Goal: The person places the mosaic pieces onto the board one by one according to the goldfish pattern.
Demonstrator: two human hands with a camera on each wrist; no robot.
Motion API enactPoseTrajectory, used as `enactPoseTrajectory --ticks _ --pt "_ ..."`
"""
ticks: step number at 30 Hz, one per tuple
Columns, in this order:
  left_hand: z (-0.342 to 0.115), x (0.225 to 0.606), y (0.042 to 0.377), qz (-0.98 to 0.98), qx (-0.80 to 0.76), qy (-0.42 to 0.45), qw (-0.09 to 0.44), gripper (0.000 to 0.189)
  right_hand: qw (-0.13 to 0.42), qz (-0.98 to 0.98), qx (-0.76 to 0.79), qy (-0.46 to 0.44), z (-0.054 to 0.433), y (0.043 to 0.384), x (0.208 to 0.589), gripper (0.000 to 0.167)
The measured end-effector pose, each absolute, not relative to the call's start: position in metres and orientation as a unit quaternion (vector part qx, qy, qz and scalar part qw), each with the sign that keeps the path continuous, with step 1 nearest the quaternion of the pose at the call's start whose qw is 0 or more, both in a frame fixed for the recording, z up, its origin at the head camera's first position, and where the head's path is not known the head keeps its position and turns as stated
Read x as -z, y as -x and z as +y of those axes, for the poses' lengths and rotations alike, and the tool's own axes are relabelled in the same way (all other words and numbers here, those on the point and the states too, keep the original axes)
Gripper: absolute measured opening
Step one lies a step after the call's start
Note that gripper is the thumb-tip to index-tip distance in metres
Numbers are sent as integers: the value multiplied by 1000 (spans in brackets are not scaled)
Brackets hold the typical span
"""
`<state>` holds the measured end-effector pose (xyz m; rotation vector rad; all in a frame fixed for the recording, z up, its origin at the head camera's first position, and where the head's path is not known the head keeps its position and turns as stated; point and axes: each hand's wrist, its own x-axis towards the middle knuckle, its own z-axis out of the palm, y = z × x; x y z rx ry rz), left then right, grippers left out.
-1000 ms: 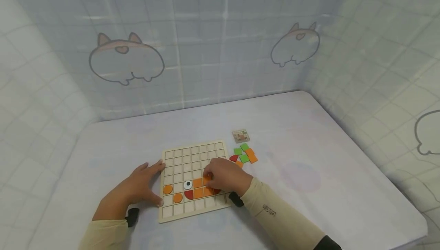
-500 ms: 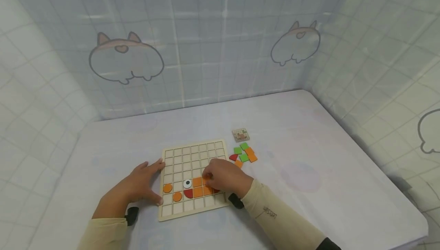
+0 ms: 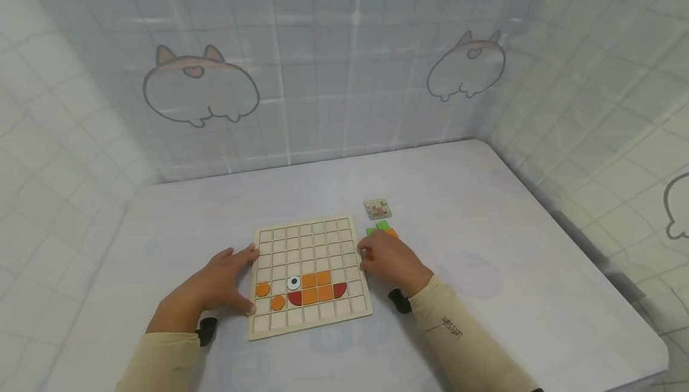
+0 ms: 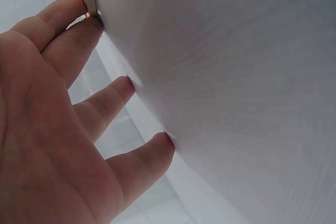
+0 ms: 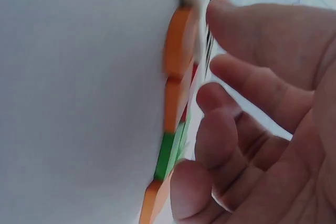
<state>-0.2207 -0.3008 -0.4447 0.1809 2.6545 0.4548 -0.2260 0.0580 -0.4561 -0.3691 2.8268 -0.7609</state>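
A wooden grid board (image 3: pixel 307 241) lies on the table. My left hand (image 3: pixel 212 287) rests at its left edge with spread fingers; the left wrist view has fingertips at the rim and on the tabletop. On the grid sit orange squares (image 3: pixel 309 295), two red quarter-circles (image 3: pixel 340 289), a white eye disc (image 3: pixel 293 283) and two orange discs (image 3: pixel 277 302). My right hand (image 3: pixel 395 260) hovers just right of the board, over loose tiles. In the right wrist view its fingers are apart beside an orange tile (image 5: pixel 178 43) and a green tile (image 5: pixel 167 153), with nothing between them.
A small pattern card (image 3: pixel 378 208) lies beyond the loose tiles, right of the board. Part of a green tile (image 3: pixel 383 224) shows past my right hand, which hides most of the pile. Patterned cloth walls (image 3: pixel 323 93) enclose the white table (image 3: pixel 511 248).
My right hand has left the orange squares on the board and moved right to the loose tiles. The squares and right red quarter-circle it covered now show. My left hand stays at the edge.
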Motion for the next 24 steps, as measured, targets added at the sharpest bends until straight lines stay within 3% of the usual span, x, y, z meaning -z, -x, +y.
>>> enactPoseTrajectory --ticks 8,20,24 --pt "-300 446 221 958 -166 -53 227 133 98 961 245 83 66 229 459 36" --pt "-298 441 218 959 -167 -63 220 133 74 964 247 62 71 229 458 15" --pt "-298 438 218 958 -169 -62 222 132 75 962 260 36 71 229 457 17"
